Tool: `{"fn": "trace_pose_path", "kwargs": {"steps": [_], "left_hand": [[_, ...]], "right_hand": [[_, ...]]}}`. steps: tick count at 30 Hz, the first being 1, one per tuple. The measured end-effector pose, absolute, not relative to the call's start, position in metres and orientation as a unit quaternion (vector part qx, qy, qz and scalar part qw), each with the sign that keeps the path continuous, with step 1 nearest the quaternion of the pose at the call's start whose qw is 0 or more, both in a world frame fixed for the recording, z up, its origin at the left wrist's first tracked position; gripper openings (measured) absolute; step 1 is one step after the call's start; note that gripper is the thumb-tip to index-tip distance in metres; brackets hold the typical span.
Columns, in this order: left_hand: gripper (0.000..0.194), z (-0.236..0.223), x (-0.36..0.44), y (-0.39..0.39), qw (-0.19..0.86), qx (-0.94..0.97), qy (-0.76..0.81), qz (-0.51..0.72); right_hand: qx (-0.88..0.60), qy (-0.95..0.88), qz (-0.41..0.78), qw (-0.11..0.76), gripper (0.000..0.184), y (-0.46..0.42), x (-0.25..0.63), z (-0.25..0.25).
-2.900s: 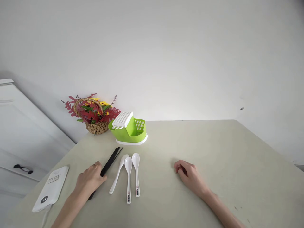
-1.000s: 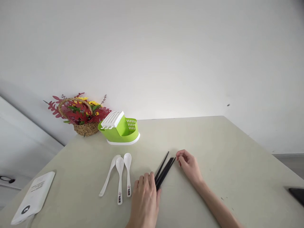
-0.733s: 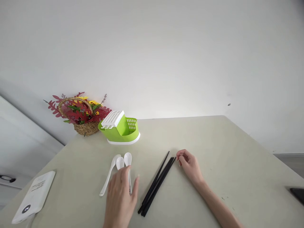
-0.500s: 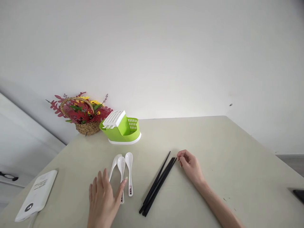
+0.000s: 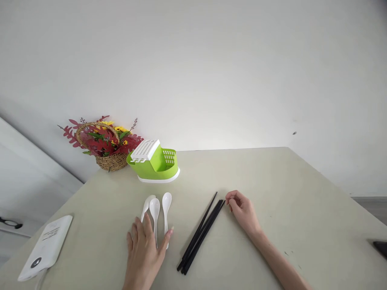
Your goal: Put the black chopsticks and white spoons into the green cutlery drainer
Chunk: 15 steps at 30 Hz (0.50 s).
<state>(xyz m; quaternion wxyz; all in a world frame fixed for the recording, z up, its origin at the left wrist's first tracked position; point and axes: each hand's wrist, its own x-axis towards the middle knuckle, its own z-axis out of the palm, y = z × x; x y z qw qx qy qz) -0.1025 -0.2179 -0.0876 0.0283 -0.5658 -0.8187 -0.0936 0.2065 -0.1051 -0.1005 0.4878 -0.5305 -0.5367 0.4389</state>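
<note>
Three white spoons lie side by side with their bowls pointing away from me: the left spoon point(image 5: 146, 204), the middle spoon point(image 5: 155, 207) and the right spoon point(image 5: 166, 200). Over their handles my left hand point(image 5: 144, 249) is spread, palm down, with the thumb at the right spoon's handle and the fingers at the left one. It hides part of the handles. To the right is a slanted bundle of black chopsticks point(image 5: 201, 237), one lying slightly apart. My right hand point(image 5: 242, 210) rests beside their thin tips, fingers curled in, with nothing visible in them.
A green and white utensil holder point(image 5: 151, 171) stands at the back left, in front of a wicker basket of artificial flowers point(image 5: 111, 162). A white device point(image 5: 46, 245) with a cable lies at the left edge. Part of a black object point(image 5: 380, 247) shows at the right edge.
My left hand has moved right across the spoon handles, its thumb reaching the right spoon, which has shifted slightly right. The right hand and the chopsticks stay in place.
</note>
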Motion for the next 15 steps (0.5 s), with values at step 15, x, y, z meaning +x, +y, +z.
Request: {"fn": "trace_pose_path", "kwargs": {"steps": [15], "left_hand": [[0.087, -0.055, -0.112, -0.199, 0.079, -0.549, -0.83, -0.065]], "right_hand": [[-0.529, -0.538, 0.44, 0.487, 0.012, -0.105, 0.206, -0.102]]}}
